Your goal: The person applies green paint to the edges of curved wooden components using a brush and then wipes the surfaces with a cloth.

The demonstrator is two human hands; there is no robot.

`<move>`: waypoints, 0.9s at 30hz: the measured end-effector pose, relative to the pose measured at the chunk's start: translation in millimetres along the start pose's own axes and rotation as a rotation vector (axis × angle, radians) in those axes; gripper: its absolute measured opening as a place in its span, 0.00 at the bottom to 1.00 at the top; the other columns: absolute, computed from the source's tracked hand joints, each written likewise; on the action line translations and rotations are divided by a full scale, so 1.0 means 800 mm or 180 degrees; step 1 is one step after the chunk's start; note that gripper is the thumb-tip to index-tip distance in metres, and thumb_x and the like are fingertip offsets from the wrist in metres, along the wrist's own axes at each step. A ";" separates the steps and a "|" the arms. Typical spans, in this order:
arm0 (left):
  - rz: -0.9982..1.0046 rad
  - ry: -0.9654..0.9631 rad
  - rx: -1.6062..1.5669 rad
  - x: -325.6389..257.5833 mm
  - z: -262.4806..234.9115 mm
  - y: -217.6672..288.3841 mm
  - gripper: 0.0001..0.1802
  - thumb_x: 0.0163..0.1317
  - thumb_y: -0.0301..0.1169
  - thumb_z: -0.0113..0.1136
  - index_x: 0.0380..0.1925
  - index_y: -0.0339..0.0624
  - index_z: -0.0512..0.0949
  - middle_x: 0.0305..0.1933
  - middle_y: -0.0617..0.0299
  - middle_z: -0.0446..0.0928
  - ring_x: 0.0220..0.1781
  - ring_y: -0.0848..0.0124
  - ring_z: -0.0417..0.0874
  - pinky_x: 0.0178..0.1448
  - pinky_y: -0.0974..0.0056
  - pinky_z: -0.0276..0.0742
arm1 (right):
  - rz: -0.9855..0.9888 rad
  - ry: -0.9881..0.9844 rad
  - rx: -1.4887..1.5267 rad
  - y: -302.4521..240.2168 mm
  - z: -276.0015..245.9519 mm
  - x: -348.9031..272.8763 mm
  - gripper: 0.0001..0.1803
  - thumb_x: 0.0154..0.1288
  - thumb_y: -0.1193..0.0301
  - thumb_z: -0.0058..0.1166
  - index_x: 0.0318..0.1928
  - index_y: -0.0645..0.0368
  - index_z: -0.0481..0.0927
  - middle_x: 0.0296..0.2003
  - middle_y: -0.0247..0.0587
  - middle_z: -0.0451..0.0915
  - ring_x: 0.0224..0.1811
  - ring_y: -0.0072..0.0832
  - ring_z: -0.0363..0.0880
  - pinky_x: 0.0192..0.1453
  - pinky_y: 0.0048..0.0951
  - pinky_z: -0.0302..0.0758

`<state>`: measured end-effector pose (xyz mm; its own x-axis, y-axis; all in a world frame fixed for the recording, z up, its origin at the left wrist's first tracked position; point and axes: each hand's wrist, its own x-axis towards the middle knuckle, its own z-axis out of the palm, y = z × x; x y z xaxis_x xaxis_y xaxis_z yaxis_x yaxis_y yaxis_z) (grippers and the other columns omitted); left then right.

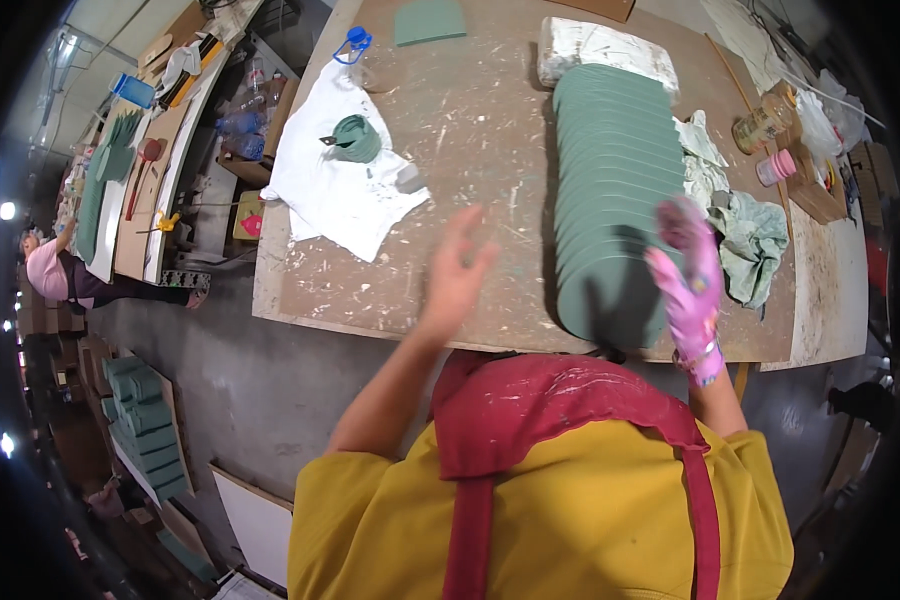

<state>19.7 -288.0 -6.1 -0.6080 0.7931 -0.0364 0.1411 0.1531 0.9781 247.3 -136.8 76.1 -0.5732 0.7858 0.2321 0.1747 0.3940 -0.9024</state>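
You wear a mustard-yellow shirt under a dark red apron, its cloth flecked and smeared with whitish marks. Two flat straps in the same red run from the apron's panel across the shirt. To the left and right of the apron, your short sleeves leave the forearms bare. Your left hand is ungloved; your right hand wears a pink glove with a multicoloured cuff.

Overlapping green pieces, mostly hidden
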 end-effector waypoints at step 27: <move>0.1474 -0.0015 0.3414 0.236 -0.224 0.011 0.09 0.63 0.32 0.54 0.34 0.36 0.75 0.33 0.48 0.76 0.36 0.49 0.77 0.40 0.54 0.70 | 0.0161 -0.1469 0.0463 0.015 0.275 0.171 0.29 0.64 0.59 0.57 0.58 0.65 0.70 0.50 0.51 0.78 0.51 0.39 0.79 0.56 0.35 0.72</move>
<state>-234.1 -242.9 32.5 -0.3230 0.9054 0.2754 0.9375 0.2664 0.2238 -5.1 -129.0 17.2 -0.8679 0.4958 0.0311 0.1166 0.2641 -0.9574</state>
